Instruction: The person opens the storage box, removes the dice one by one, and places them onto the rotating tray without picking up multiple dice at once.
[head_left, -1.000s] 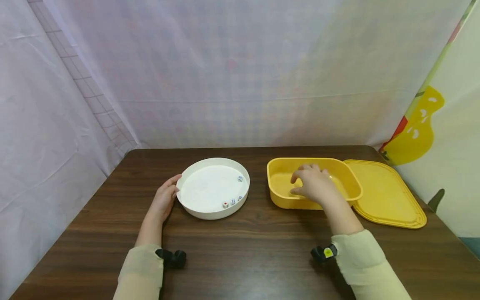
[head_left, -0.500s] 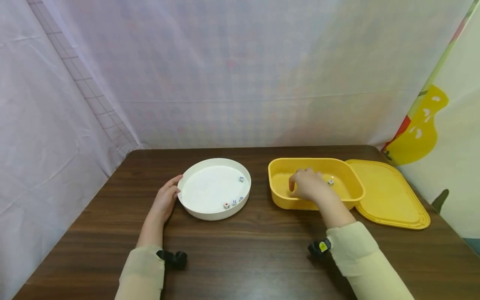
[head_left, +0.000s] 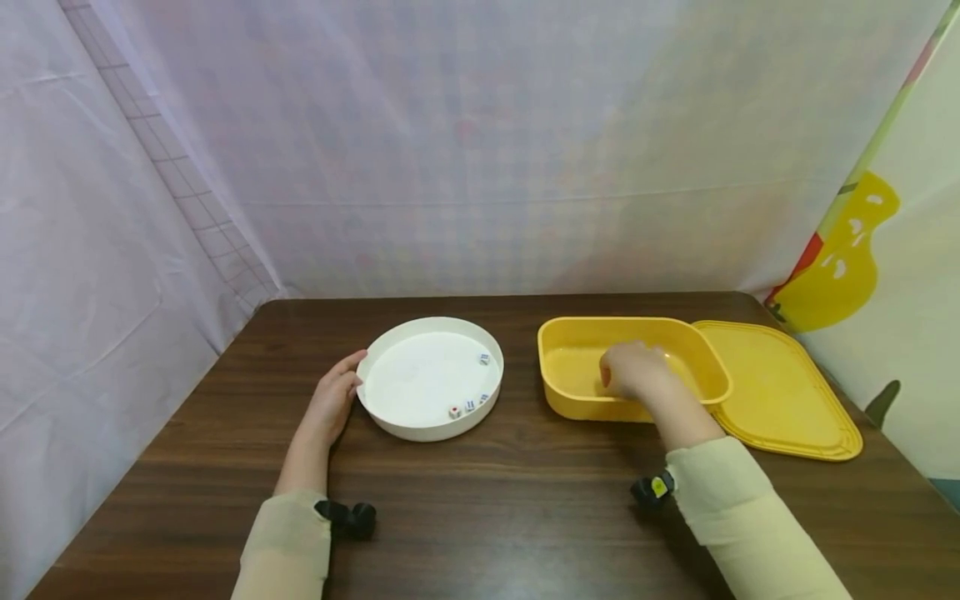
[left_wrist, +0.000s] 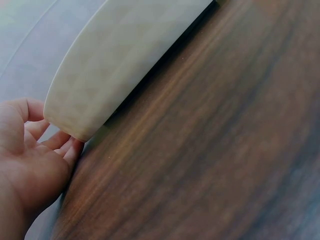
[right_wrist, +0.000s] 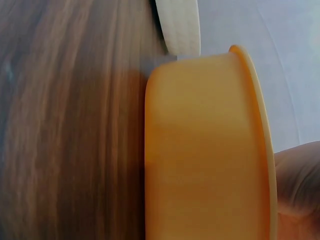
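Note:
My left hand [head_left: 332, 405] holds the near left side of a round white tray [head_left: 427, 434]. In the left wrist view its fingers [left_wrist: 69, 146] meet the tray's wall [left_wrist: 110, 65] at the rim and the bottom edge. Several small white dice lie in the tray: one die [head_left: 484, 359] at the right, the others, such as a die with a red dot [head_left: 454, 412], along the front wall. My right hand [head_left: 639, 371] reaches down into a yellow rectangular container [head_left: 558, 405], its fingertips hidden; I cannot tell what they hold. In the right wrist view the container wall [right_wrist: 205, 150] covers most of it.
A yellow lid [head_left: 780, 392] lies to the right of the container, partly under its edge. Everything stands on a dark wooden table [head_left: 480, 500]. A pale curtain [head_left: 465, 167] hangs behind the table's far edge.
My right hand has gone lower into the yellow container, shifting left, then back right. A die seen in there half a second ago is now out of sight. My left hand stays at the tray.

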